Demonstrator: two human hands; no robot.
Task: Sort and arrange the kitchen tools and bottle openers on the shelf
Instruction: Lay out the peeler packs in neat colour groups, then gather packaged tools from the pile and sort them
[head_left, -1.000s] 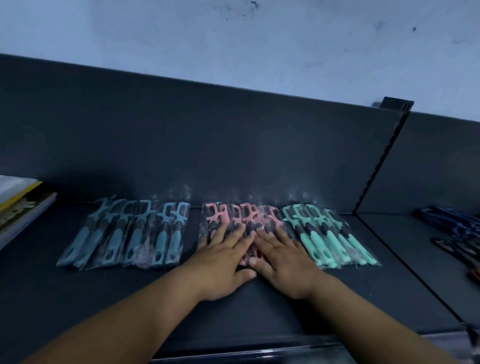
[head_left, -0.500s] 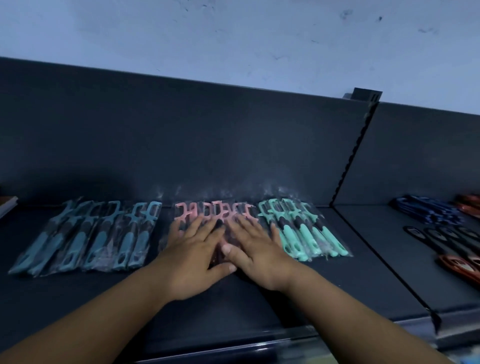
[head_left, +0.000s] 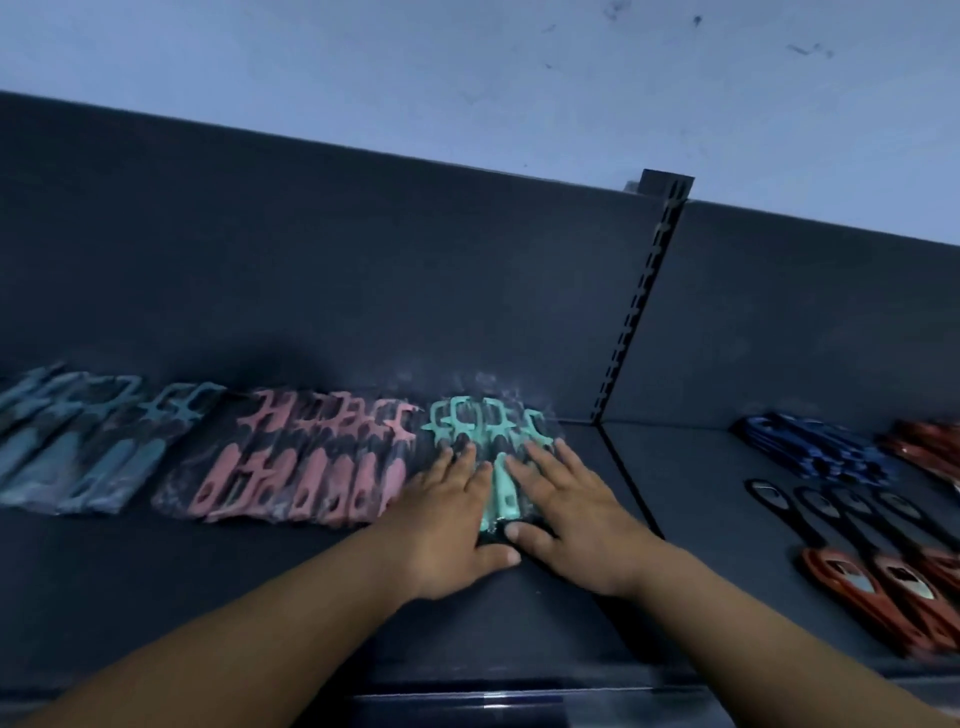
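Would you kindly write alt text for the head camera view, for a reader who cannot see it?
A person's left hand and right hand press flat on mint-green tools on a dark shelf. Pink tools and blue tools lie in rows to their left; red and black bottle openers lie farther right.

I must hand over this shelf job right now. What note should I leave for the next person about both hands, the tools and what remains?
Left hand: flat, fingers straight, pressing on the mint tools. Right hand: the same, on that pile's right side.
Things: blue tools, pink tools and the mint ones lie in three colour groups on the shelf. Bottle openers, black and red, lie in the bay to the right.
Done: the tools look sorted by colour.
Left: probably squaring the mint pile, then the openers.
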